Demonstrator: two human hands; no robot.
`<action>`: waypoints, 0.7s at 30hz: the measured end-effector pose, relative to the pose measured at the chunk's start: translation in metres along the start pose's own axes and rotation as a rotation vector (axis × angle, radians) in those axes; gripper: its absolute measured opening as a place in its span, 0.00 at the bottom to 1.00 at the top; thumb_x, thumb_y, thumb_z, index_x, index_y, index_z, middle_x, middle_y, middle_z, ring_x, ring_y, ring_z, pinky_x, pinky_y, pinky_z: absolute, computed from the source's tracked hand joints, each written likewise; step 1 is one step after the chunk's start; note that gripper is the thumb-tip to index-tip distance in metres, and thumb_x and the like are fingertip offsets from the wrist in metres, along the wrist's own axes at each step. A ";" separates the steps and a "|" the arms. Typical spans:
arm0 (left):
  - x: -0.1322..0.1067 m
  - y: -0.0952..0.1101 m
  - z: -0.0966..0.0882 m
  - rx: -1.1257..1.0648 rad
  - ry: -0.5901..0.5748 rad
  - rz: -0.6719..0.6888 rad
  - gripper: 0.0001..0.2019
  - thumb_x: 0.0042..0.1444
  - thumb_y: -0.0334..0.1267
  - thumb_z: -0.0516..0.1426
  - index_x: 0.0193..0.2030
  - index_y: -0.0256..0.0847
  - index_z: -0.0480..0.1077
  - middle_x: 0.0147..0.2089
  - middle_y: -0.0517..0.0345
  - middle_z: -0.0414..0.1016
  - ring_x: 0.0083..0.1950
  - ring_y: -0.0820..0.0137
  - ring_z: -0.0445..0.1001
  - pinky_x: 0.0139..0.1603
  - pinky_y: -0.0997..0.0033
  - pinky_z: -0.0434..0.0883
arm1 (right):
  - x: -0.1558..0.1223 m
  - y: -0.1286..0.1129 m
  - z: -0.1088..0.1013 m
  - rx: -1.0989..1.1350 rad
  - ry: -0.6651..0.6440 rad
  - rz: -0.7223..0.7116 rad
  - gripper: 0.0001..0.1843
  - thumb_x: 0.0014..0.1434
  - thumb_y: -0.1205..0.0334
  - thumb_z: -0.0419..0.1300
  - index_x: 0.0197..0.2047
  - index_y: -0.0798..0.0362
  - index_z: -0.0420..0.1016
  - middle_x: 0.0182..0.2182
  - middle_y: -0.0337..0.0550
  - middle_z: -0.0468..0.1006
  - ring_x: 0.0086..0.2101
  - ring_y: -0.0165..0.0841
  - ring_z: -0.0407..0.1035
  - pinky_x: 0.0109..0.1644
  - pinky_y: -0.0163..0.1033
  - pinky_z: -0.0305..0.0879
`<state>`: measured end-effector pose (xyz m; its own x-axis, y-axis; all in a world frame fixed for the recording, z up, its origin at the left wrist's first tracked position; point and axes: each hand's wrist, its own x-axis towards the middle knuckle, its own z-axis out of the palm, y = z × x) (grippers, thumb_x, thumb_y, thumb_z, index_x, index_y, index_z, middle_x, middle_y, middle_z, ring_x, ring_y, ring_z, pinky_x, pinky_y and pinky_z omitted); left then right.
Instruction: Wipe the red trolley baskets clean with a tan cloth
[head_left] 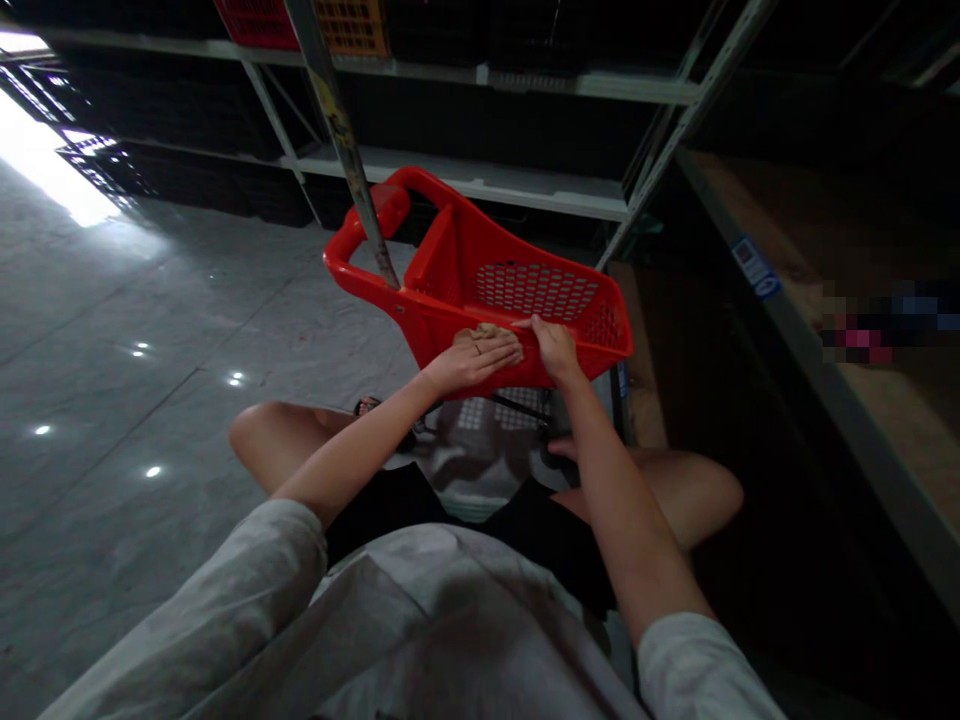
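A small red plastic shopping cart (442, 320) stands in front of my knees, its handle end to the left and its perforated basket to the right. My left hand (474, 362) presses a crumpled tan cloth (486, 331) against the near side wall of the basket, its fingers laid together over it. Just to the right, my right hand (553, 350) grips the near top rim, with one digit pointing left along the edge. Part of the cloth is hidden under my left fingers.
A grey pole (351, 150) slants down to the cart's handle area. Behind stands a metal shelf rack (480, 185) with a red crate (259, 22) and an orange crate (351, 26). A dark-edged wooden platform (817, 350) lies at right. Shiny grey floor (150, 360) spreads left.
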<state>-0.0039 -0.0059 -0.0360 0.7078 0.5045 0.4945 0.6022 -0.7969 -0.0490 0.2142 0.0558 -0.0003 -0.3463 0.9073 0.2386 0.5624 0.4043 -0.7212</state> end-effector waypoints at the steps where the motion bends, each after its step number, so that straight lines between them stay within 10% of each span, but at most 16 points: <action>1: 0.016 0.002 0.005 -0.006 -0.004 0.024 0.22 0.74 0.30 0.46 0.69 0.42 0.68 0.69 0.52 0.72 0.74 0.69 0.66 0.75 0.64 0.65 | 0.000 0.001 -0.002 0.064 -0.020 0.001 0.44 0.71 0.34 0.33 0.48 0.47 0.87 0.46 0.45 0.88 0.51 0.42 0.80 0.60 0.46 0.71; 6: 0.051 0.010 0.018 -0.046 -0.050 0.073 0.20 0.73 0.30 0.47 0.66 0.37 0.71 0.67 0.45 0.74 0.70 0.63 0.71 0.71 0.59 0.70 | -0.015 0.008 -0.018 0.244 0.032 -0.052 0.45 0.71 0.34 0.31 0.49 0.49 0.86 0.48 0.45 0.87 0.52 0.40 0.79 0.62 0.47 0.70; 15: -0.052 -0.020 -0.033 0.007 -0.128 -0.002 0.23 0.73 0.26 0.45 0.71 0.38 0.65 0.72 0.49 0.68 0.75 0.66 0.63 0.75 0.63 0.66 | -0.024 0.018 -0.010 0.152 0.144 -0.169 0.35 0.71 0.42 0.39 0.47 0.47 0.86 0.48 0.46 0.86 0.52 0.40 0.77 0.65 0.48 0.67; 21: 0.031 -0.003 0.005 0.012 -0.077 0.133 0.22 0.72 0.26 0.48 0.68 0.39 0.69 0.70 0.48 0.71 0.73 0.67 0.67 0.74 0.62 0.66 | -0.022 0.019 -0.014 0.235 0.064 -0.085 0.36 0.71 0.39 0.39 0.46 0.47 0.86 0.49 0.44 0.86 0.53 0.40 0.77 0.66 0.48 0.67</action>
<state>0.0179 0.0139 -0.0249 0.8077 0.4189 0.4149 0.5051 -0.8546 -0.1204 0.2433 0.0448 -0.0104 -0.3324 0.8797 0.3402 0.3405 0.4483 -0.8265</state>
